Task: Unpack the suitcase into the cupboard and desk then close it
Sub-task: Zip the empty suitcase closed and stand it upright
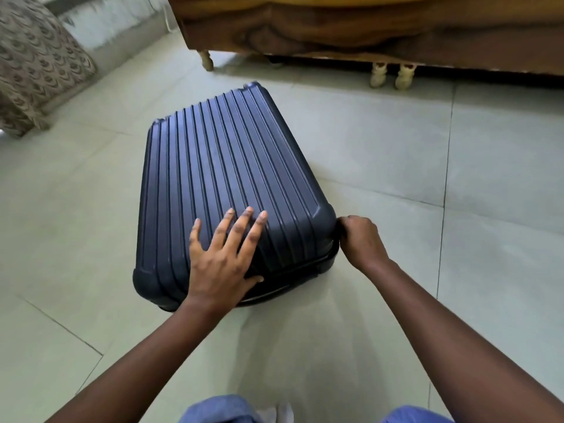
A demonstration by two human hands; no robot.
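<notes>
Two hands: both of the person's bare hands are on one suitcase.
Suitcase (225,184): dark blue, hard-shelled, ribbed lengthwise, lying flat on the tiled floor (427,239) with its lid down; the seam between the two halves shows along the near end and the near right corner.
Left hand (224,257): laid flat on the near end of the lid, fingers straight and spread, thumb stretched out along the near edge; it presses on the shell and curls round nothing.
Right hand (361,239): at the near right corner of the suitcase, fingers curled and pinched together against the seam; whatever small part they hold is hidden behind the fingers.
Wooden furniture (366,29): dark brown, standing on short pale legs just beyond the far end of the suitcase.
Patterned fabric (36,65): brown and beige, draped at the upper left, well apart from the suitcase.
Knees (219,410): blue cloth at the bottom edge, between the two forearms.
</notes>
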